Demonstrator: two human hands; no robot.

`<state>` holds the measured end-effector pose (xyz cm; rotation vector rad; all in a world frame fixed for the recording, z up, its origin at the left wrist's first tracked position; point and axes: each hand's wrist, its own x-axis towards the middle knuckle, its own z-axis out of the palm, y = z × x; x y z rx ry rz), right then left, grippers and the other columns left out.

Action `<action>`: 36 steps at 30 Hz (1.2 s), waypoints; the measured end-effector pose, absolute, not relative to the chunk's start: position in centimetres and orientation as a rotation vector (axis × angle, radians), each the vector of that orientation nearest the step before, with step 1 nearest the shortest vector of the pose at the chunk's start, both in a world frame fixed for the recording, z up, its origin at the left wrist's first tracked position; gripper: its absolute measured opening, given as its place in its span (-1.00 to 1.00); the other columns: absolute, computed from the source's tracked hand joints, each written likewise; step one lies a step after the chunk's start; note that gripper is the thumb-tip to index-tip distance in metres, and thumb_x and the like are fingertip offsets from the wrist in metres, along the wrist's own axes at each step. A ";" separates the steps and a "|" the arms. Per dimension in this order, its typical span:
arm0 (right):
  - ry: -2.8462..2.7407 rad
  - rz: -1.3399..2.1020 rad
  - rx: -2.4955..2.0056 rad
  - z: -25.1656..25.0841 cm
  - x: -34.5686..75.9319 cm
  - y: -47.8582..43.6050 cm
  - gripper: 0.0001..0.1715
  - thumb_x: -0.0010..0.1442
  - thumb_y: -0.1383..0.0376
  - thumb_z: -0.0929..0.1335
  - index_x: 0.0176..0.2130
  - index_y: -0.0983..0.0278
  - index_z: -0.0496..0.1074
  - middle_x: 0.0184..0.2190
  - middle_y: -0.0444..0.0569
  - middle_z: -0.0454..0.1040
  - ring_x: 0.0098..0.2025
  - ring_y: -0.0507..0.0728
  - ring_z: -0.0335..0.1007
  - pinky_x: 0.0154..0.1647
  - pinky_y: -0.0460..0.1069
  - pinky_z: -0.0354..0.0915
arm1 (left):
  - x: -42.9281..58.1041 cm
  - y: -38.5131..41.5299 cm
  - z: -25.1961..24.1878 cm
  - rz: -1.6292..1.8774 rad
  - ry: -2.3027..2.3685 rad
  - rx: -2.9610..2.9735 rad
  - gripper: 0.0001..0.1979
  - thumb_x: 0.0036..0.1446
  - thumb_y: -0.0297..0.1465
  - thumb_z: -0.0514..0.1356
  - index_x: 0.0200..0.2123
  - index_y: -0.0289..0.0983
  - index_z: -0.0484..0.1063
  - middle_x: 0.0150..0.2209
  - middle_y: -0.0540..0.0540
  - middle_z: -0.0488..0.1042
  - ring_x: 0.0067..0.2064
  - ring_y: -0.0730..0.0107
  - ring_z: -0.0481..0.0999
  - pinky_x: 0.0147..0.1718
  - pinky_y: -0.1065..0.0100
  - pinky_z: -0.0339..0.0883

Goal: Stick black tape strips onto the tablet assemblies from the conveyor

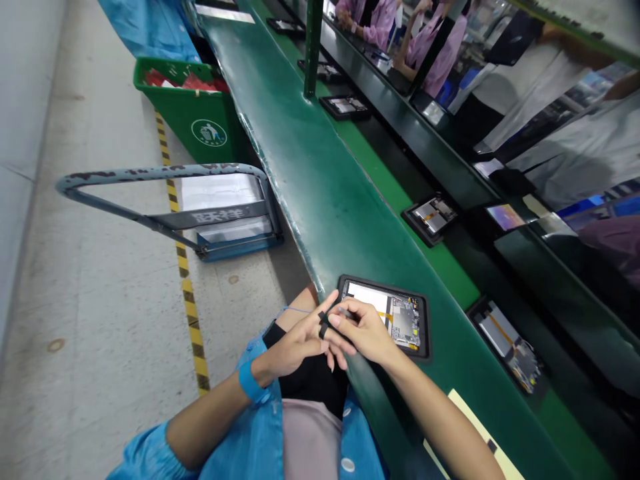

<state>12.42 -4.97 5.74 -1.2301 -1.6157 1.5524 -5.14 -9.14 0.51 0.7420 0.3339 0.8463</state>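
Note:
My left hand [303,341] is held out over the bench edge, index finger stretched and the others apart. Bands of what looks like black tape [323,330] sit on its fingers, and a blue wrist strap [251,383] circles the wrist. My right hand [367,331] meets it from the right, thumb and index finger pinched on a small black piece at those bands. The exact shape of that piece is partly hidden by the fingers. Just behind the hands lies an opened tablet [406,320] in a black frame, its battery, orange ribbon cable and circuit board exposed.
The green workbench [320,180] runs away from me. Beyond it, a conveyor belt [453,270] carries several opened tablets. A blue-grey trolley [165,175] and a green bin [187,127] stand at left. Yellowish card [463,407] lies at lower right. Co-workers sit across the line.

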 end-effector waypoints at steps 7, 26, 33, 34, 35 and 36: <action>-1.551 1.593 -1.275 5.4 12.0 -5.2 -0.54 0.16 -0.06 0.47 -0.43 0.27 0.47 -0.48 -0.13 0.40 -0.45 0.02 0.27 -0.44 -0.09 0.25 | -4.9 -9.2 0.2 0.816 0.360 0.797 0.00 0.31 -0.33 0.24 0.49 -0.09 -0.48 -0.09 -0.25 0.64 -0.18 0.20 0.70 -0.33 0.34 0.50; -1.453 1.675 -1.222 5.7 13.3 -6.3 -0.56 0.21 -0.06 0.45 -0.40 0.24 0.42 -0.43 -0.12 0.43 -0.41 0.04 0.37 -0.34 -0.05 0.35 | -5.1 -9.4 2.3 0.694 0.986 1.490 -0.22 0.32 -0.38 0.09 0.51 -0.14 -0.20 -0.01 -0.12 0.53 -0.51 0.63 0.26 -0.47 0.49 0.28; -1.420 1.600 -1.233 5.4 13.8 -7.1 -0.57 0.21 -0.05 0.46 -0.39 0.26 0.46 -0.38 -0.09 0.41 -0.35 0.06 0.34 -0.31 -0.06 0.32 | -4.9 -9.1 3.2 0.586 1.102 1.777 -0.23 0.35 -0.29 0.06 0.50 -0.33 -0.20 -0.49 0.05 0.42 -0.56 0.43 0.33 -0.50 0.42 0.23; -1.411 1.593 -1.238 5.5 13.8 -7.1 -0.56 0.21 -0.05 0.46 -0.39 0.26 0.46 -0.38 -0.09 0.41 -0.35 0.06 0.34 -0.31 -0.06 0.31 | -4.8 -9.0 3.1 0.592 1.111 1.817 -0.22 0.34 -0.28 0.06 0.50 -0.36 -0.19 -0.51 0.05 0.42 -0.54 0.38 0.37 -0.46 0.40 0.28; -1.401 1.585 -1.245 5.6 13.8 -7.2 -0.56 0.20 -0.05 0.47 -0.39 0.26 0.46 -0.38 -0.09 0.40 -0.35 0.05 0.34 -0.33 -0.07 0.31 | -4.8 -8.9 3.0 0.606 1.117 1.852 -0.22 0.34 -0.27 0.06 0.50 -0.38 -0.18 -0.51 0.03 0.42 -0.50 0.33 0.41 -0.41 0.37 0.32; -1.394 1.577 -1.251 5.7 13.8 -7.3 -0.56 0.18 -0.05 0.47 -0.40 0.26 0.46 -0.39 -0.10 0.39 -0.36 0.05 0.33 -0.34 -0.07 0.30 | -4.8 -8.9 2.8 0.625 1.122 1.873 -0.21 0.33 -0.26 0.07 0.49 -0.40 -0.17 -0.51 0.01 0.45 -0.45 0.29 0.46 -0.35 0.34 0.37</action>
